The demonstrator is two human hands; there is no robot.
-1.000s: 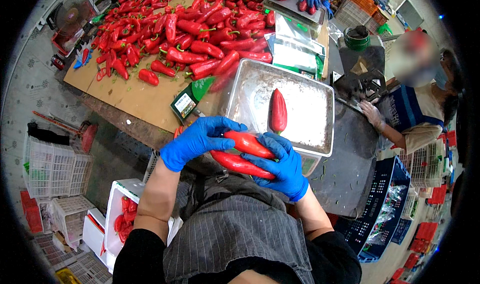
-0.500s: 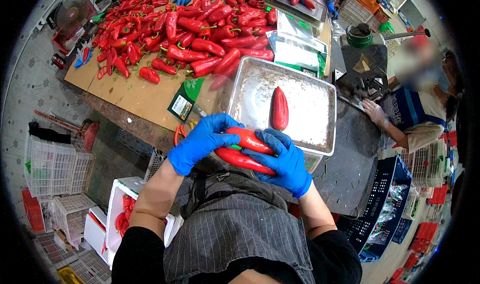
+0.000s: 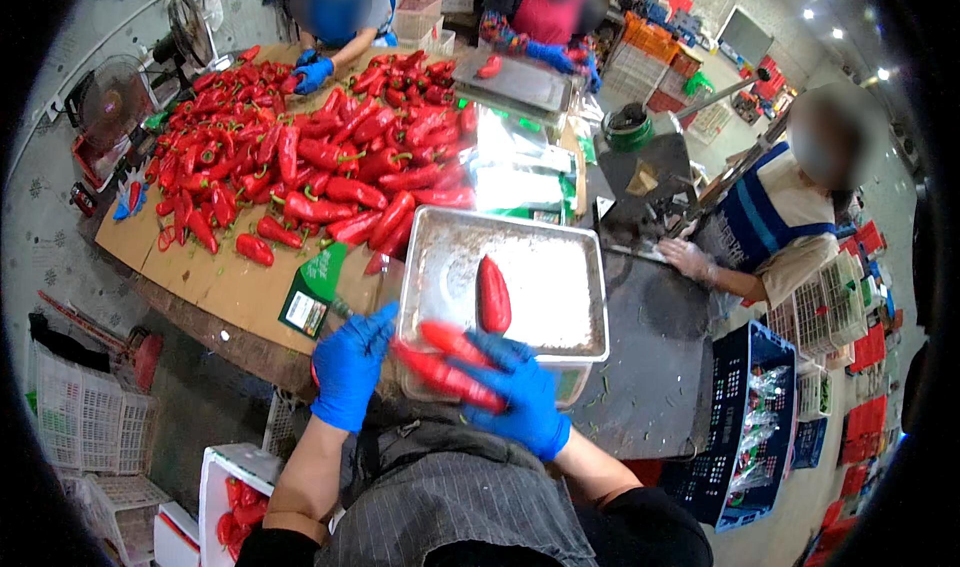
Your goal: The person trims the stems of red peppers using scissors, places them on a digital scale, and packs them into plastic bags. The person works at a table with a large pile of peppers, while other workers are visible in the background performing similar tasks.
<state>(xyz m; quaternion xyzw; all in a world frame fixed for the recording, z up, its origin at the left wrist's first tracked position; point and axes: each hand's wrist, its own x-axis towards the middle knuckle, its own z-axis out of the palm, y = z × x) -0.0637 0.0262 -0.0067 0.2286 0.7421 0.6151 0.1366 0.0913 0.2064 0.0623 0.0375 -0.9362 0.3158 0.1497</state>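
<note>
In my blue-gloved right hand (image 3: 525, 392) are two long red peppers (image 3: 440, 375), held side by side and slightly blurred. My left hand (image 3: 352, 372), also in a blue glove, is beside their far ends, its fingers stretched forward and partly smeared. Just beyond those fingers, a clear bag with a green printed panel (image 3: 318, 282) lies on the cardboard. One red pepper (image 3: 494, 295) rests in the worn metal tray (image 3: 560, 322) ahead of my right hand. A large heap of red peppers (image 3: 330, 157) covers the table to the far left.
Clear packages (image 3: 520, 167) lie behind the tray, near a scale (image 3: 515, 82). A person at right touches a dark machine (image 3: 650, 197); two others work across the table. A blue crate (image 3: 735, 417) stands at right, a white box of peppers (image 3: 225, 512) at lower left.
My left hand has come off the peppers and moved toward the green-panelled bag. My right hand keeps both peppers. The view has tilted up, showing more of the people across the table.
</note>
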